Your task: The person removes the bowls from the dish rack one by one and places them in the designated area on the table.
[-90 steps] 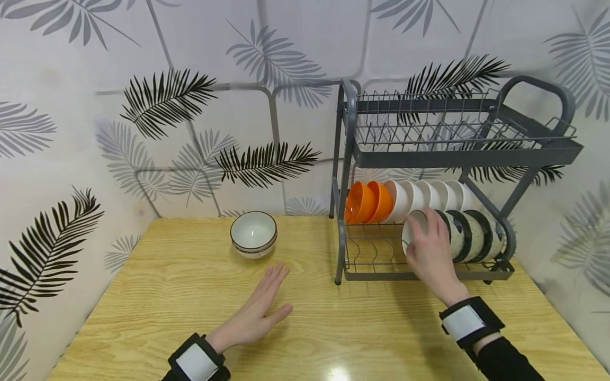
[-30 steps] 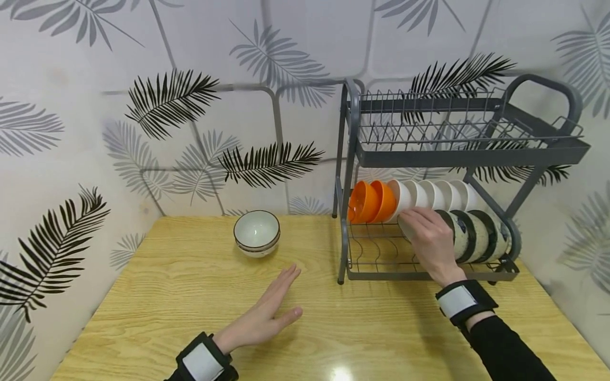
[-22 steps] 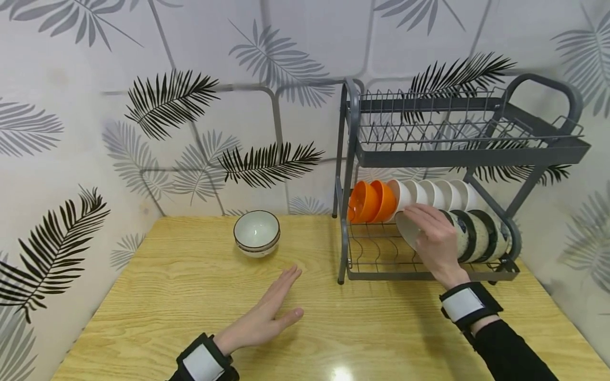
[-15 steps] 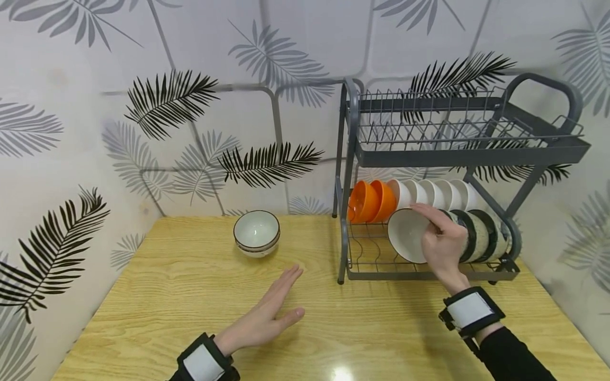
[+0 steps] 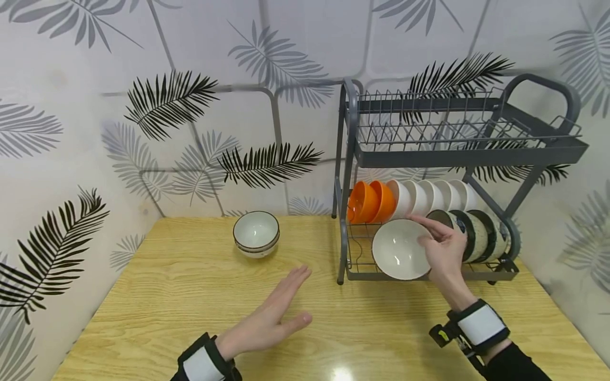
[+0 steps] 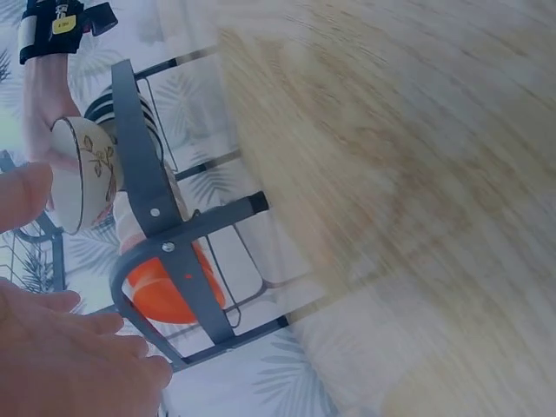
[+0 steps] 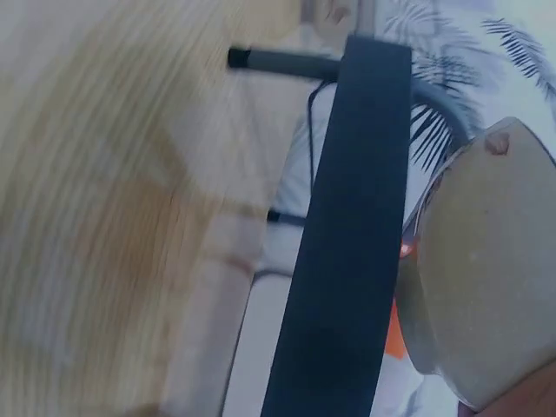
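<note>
My right hand (image 5: 445, 251) pinches the right edge of a white bowl (image 5: 401, 250), thumb on the inside. The bowl tilts with its mouth facing me, at the front of the rack's lower tier. In the left wrist view the same bowl (image 6: 91, 174) shows a dark rim and a brown leaf pattern outside. My left hand (image 5: 271, 315) hovers over the table with straight fingers and thumb spread, holding nothing. Beyond it a stack of white bowls (image 5: 256, 233) with dark rims stands on the table.
A grey two-tier dish rack (image 5: 469, 157) stands at the right. Its lower tier holds orange bowls (image 5: 364, 202) and several white bowls (image 5: 433, 196) behind, with dark-patterned bowls (image 5: 476, 235) at the front right. A patterned wall rises behind the wooden table (image 5: 157, 286).
My right hand has lifted the bowl from the front row, moved it left and forward, and turned its mouth toward me. The left hand has shifted slightly right.
</note>
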Tool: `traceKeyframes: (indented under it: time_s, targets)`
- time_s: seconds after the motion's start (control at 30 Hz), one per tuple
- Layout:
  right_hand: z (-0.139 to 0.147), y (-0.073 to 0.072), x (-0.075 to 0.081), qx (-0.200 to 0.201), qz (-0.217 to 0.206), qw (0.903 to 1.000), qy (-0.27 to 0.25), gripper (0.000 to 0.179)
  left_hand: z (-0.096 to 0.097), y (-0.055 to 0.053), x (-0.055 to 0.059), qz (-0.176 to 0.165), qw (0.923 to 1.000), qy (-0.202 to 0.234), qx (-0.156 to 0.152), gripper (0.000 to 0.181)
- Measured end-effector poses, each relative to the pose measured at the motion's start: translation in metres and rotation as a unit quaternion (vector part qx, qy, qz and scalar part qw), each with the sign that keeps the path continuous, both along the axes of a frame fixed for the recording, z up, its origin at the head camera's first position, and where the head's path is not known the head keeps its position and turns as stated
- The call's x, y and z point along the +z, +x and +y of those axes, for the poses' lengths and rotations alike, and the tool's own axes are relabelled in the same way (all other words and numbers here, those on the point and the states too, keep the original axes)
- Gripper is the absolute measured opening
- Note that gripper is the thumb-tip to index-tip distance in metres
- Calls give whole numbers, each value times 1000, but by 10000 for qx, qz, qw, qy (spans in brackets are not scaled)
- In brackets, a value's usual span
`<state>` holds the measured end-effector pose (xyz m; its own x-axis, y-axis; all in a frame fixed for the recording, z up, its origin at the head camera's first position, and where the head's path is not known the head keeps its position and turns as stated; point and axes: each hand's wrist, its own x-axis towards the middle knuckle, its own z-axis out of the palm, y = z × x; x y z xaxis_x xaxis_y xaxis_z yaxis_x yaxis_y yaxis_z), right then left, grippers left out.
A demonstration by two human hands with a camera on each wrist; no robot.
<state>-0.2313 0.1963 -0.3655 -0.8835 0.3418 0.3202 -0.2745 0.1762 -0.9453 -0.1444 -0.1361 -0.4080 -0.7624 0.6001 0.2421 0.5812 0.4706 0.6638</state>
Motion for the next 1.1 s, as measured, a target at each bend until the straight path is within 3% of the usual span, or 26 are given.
traceKeyframes:
  time_s: [0.2, 0.4, 0.57, 0.9, 1.1]
  targets:
    - [-5, 13, 2, 857, -633, 9874, -1170, 48, 3, 4, 7, 219, 9996, 2, -190, 75]
    - [-15, 24, 1, 1318, -934, 9777, -1339, 46, 6, 9, 14, 453, 9982, -62, -391, 75]
    - [-24, 33, -2, 1700, -1436, 9654, -1357, 47, 9, 12, 18, 802, 9954, -163, -491, 76]
    - [-47, 45, -13, 2332, -1991, 9398, -1510, 46, 16, 15, 23, 1683, 9817, -475, -761, 73]
    - [-56, 48, -17, 3125, -2140, 9142, -1442, 45, 16, 14, 25, 2029, 9726, -585, -971, 76]
